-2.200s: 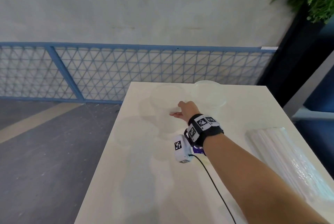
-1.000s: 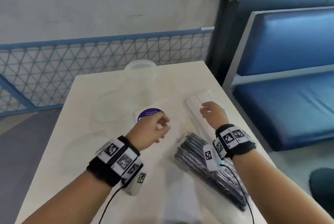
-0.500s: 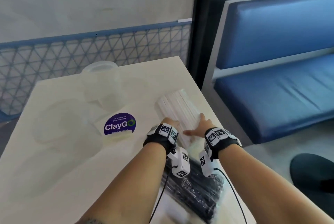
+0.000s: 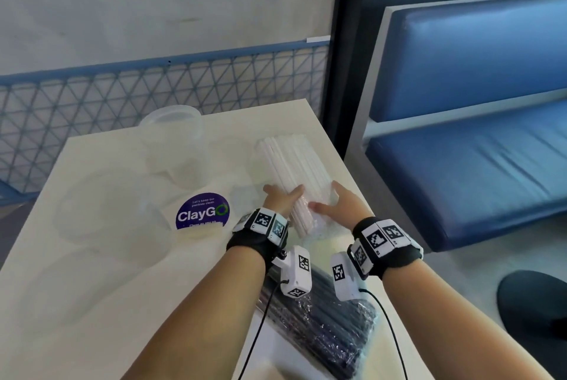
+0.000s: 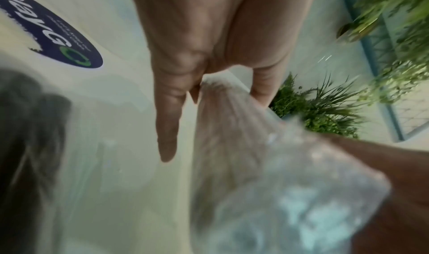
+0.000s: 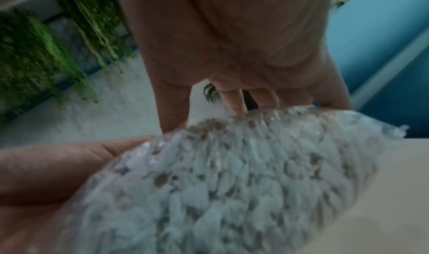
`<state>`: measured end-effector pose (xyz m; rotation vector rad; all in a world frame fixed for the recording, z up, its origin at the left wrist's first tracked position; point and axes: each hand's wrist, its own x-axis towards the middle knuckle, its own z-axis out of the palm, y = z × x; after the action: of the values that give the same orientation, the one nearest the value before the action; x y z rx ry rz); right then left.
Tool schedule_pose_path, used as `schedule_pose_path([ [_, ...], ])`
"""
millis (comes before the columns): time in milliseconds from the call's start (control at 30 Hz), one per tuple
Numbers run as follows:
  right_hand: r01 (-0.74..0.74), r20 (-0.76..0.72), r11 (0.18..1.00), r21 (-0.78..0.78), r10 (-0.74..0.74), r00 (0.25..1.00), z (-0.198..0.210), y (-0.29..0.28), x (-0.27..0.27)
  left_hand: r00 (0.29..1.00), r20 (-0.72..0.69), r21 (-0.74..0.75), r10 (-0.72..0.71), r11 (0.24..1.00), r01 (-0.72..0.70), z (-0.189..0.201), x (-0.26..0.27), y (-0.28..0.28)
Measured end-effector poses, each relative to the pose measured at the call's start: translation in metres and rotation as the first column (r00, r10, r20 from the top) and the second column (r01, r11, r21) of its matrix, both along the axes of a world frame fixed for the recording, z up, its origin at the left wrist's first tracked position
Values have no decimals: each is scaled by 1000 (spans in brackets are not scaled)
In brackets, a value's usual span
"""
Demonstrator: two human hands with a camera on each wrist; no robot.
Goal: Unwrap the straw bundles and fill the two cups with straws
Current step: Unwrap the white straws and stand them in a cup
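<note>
A bundle of white straws (image 4: 291, 164) in clear wrap lies along the table's right side, its near end raised. My left hand (image 4: 283, 197) grips that near end from the left, and my right hand (image 4: 329, 198) holds it from the right, thumb on the wrap. The left wrist view shows the thumb and fingers around the white bundle (image 5: 232, 138), index finger straight. The bundle's end (image 6: 232, 184) fills the right wrist view. A wrapped black straw bundle (image 4: 322, 312) lies under my wrists. One clear cup (image 4: 171, 131) stands at the far edge; a second clear cup (image 4: 116, 214) sits nearer left.
A purple ClayGo sticker (image 4: 202, 214) marks the white table (image 4: 92, 303) between the cups and the bundles. The table's right edge drops off toward a blue bench (image 4: 475, 164). A blue mesh fence (image 4: 153, 88) runs behind the table.
Both hands have come together onto the white straw bundle, taken hold of its near end and lifted it slightly. Earlier the right hand alone reached toward the cups.
</note>
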<state>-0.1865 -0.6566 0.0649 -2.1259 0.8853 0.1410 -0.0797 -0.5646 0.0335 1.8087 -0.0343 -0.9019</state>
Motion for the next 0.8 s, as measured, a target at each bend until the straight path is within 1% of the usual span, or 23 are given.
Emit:
schedule_pose_path([
  [67,-18,45,999,36,16,999,12,10,3,998,48,-77,28,997,-24,14,1,12],
  [133,-21,106,996,84,12,994,21,23,9,980,187,-113,66,993,-45,27,4,27],
  [233,-19,219,969,246,-37,975,28,45,22,911,411,-98,46,995,-6,47,2,50],
  [300,-25,285,942,336,-77,956,32,62,33,840,543,-66,-6,997,49,56,-4,66],
  [367,-32,344,902,430,-131,930,36,78,44,767,638,-23,-72,993,113,57,-10,80],
  [433,-18,406,845,535,-238,882,39,92,52,694,709,13,-125,986,163,53,-14,95],
  [467,-16,427,806,591,-296,854,42,99,55,639,755,44,-146,984,173,48,-14,102],
  [500,-18,441,777,630,-338,832,44,105,56,582,793,94,-180,980,175,45,-15,109],
  [533,-27,465,766,643,-362,808,45,112,58,525,826,134,-205,976,170,42,-15,117],
  [567,-36,497,769,638,-376,782,47,118,59,502,837,148,-219,973,177,42,-17,125],
  [600,-37,528,774,632,-395,752,48,125,60,489,845,135,-215,972,194,39,-18,132],
  [633,-29,544,772,635,-419,727,48,130,61,495,844,112,-208,970,216,40,-20,140],
  [733,-52,556,744,666,-449,700,44,141,60,509,836,55,-207,953,298,35,-19,163],
  [767,-67,558,741,668,-440,704,44,145,58,548,813,34,-198,955,294,35,-17,169],
  [800,-76,556,742,666,-426,713,43,148,56,604,776,3,-180,959,282,33,-14,176],
])
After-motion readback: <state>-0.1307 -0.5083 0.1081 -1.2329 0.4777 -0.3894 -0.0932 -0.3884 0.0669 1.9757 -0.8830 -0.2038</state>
